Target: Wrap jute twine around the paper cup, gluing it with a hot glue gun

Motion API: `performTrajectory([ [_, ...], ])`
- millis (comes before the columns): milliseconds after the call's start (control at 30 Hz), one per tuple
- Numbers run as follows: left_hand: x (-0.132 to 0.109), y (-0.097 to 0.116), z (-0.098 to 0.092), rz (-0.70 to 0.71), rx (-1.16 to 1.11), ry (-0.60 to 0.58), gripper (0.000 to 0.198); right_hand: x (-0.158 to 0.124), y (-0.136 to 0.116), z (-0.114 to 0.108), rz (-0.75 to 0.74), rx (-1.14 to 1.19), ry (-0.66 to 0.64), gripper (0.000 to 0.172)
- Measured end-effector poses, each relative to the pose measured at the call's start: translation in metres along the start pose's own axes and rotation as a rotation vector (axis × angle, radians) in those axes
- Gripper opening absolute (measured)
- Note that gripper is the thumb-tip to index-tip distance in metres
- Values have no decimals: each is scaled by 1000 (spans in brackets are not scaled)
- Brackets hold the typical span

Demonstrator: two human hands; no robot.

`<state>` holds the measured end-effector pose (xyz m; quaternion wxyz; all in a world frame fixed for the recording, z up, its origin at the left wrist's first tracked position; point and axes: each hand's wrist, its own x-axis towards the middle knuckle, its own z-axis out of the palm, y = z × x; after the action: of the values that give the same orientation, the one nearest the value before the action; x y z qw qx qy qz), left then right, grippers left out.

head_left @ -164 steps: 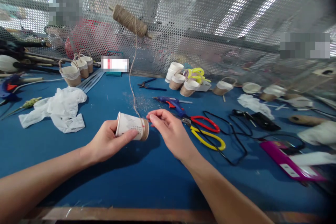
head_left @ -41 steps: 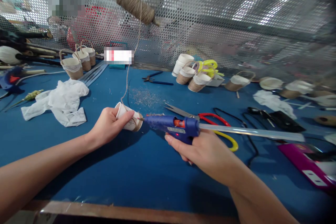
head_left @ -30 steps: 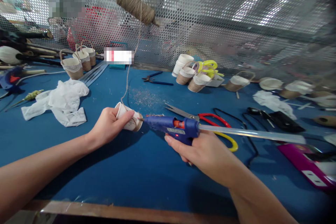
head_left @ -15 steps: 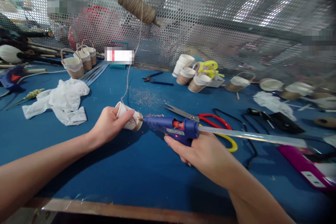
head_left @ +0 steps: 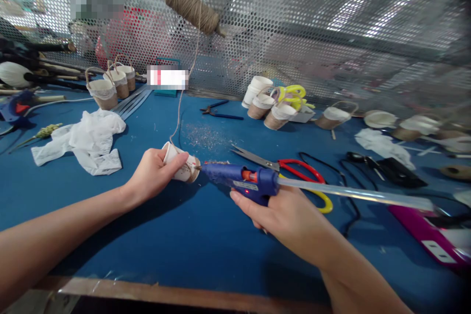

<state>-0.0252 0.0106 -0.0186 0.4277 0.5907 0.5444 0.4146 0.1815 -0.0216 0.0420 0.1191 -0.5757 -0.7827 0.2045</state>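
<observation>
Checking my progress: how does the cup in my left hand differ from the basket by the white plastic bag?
The cup in your left hand lies sideways; the basket stands upright. The cup has twine only near its base; the basket's lower half is wrapped. The basket has a looped handle; the cup has none. Both are small cups.

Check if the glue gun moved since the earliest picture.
Yes. The glue gun came from beyond the scissors to their near side, gripped in the right hand, nozzle at the paper cup.
</observation>
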Motion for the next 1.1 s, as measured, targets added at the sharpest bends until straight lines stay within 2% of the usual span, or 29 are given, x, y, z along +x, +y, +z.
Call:
performTrajectory([
  [333,0,0,1,4,-14,0,37,0,2,1,2,24,-1,20],
  [500,0,2,0,-9,-6,-6,38,0,2,1,-37,3,6,19],
  [733,0,2,0,0,-20,9,36,2,6,2,-167,-39,65,20],
  [1100,1,3,1,-30,-73,9,35,2,7,4,-214,-47,72,18],
])
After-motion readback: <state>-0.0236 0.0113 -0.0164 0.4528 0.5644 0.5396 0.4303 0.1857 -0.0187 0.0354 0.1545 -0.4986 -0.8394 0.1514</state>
